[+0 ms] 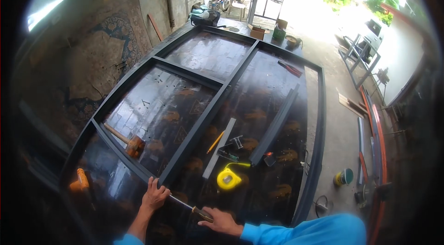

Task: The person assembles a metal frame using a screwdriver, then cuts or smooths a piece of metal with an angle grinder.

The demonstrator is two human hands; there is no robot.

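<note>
My left hand has its fingers closed on the dark metal frame where a cross bar meets the long middle bar. In my right hand is the handle of a screwdriver; its shaft points up and left, with the tip beside my left fingers. A yellow tape measure lies right of the middle bar, near a pencil, a flat grey metal strip and a dark metal profile. Within the left part of the frame rests a mallet.
An orange drill lies at the left. Red-handled pliers are near the far right corner. Boxes and a bag stand at the far edge. On the floor at the right are a bucket and long metal bars.
</note>
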